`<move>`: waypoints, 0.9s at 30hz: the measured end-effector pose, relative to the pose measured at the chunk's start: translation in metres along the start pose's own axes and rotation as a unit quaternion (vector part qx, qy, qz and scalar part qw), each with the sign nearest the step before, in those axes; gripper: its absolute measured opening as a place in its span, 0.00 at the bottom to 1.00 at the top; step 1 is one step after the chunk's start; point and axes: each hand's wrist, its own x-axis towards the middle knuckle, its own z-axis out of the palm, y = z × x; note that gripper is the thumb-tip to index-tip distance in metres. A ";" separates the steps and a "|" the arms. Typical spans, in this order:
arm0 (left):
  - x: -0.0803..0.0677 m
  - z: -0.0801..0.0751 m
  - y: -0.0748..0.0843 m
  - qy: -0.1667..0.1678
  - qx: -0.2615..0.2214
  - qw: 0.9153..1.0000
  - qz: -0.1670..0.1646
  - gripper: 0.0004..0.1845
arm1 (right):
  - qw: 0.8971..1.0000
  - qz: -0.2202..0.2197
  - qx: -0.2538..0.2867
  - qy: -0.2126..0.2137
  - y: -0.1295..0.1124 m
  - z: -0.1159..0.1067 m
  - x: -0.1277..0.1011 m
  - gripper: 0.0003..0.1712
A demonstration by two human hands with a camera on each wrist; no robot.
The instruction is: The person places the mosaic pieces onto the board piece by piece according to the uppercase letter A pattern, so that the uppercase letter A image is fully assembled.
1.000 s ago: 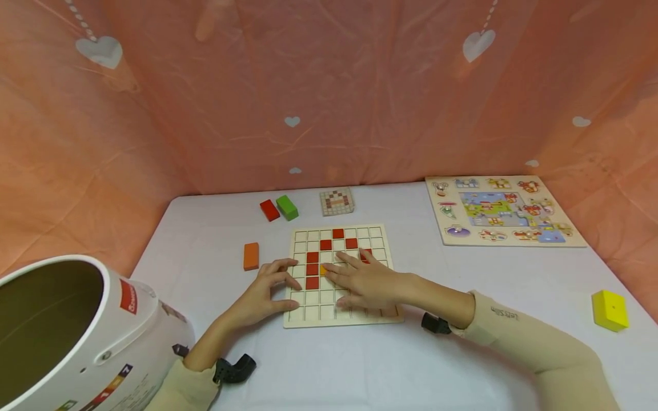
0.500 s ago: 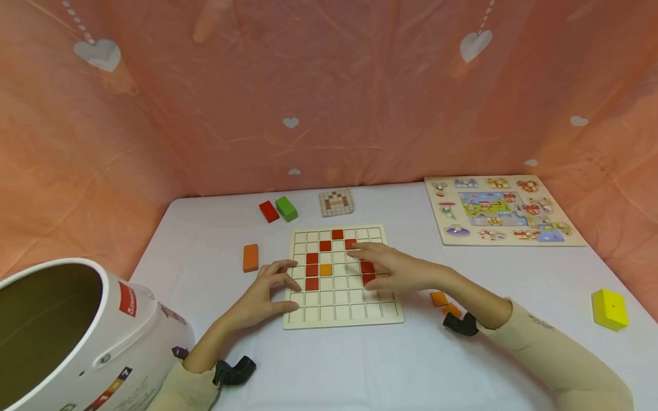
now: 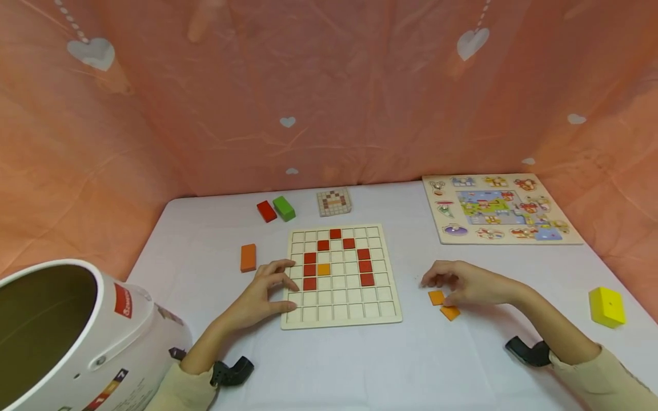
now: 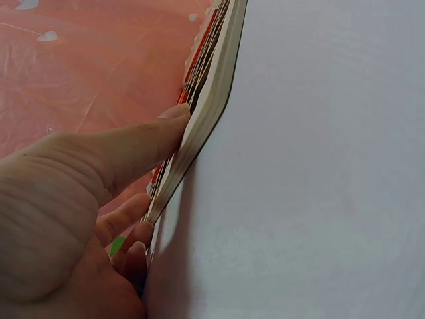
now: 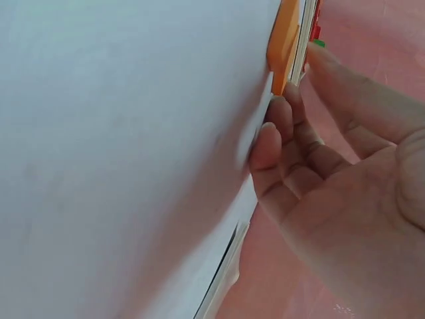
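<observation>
In the head view a wooden grid board [image 3: 339, 315] lies mid-table. Several red tiles [image 3: 365, 266] form a pointed arch on it, and one orange tile [image 3: 323, 269] sits beside the left column. My left hand [image 3: 264, 294] rests at the board's left edge, with thumb and fingers spread and touching its rim. To the right of the board, my right hand [image 3: 475, 282] is low over the table beside two loose orange tiles [image 3: 436, 297]. In the right wrist view its fingers are loosely bent around nothing, close to an orange tile [image 5: 284, 40].
A small pattern card [image 3: 334, 202] lies behind the board. Red [image 3: 267, 211], green [image 3: 284, 208] and orange blocks [image 3: 248, 257] are to its left. A white bucket [image 3: 139, 337] stands front left; a knobbed puzzle board [image 3: 434, 220] and a yellow block [image 3: 606, 307] are on the right.
My right hand has moved off the board to the right, to the loose orange tiles, uncovering the orange tile and red right column. My left hand has stayed at the edge.
</observation>
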 end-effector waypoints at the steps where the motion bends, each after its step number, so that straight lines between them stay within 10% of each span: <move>1: 0.000 0.000 0.000 0.000 0.000 1.000 0.000 0.12 | 1.000 -0.005 0.002 0.001 0.000 0.001 0.000 0.20; 17: 0.000 0.000 -0.001 0.002 0.001 1.000 0.013 0.12 | 1.000 -0.007 0.006 0.022 -0.001 0.005 0.008 0.10; 27: -0.001 -0.001 -0.002 0.002 0.005 1.000 0.012 0.12 | 0.996 -0.027 0.068 0.049 -0.027 0.013 0.092 0.09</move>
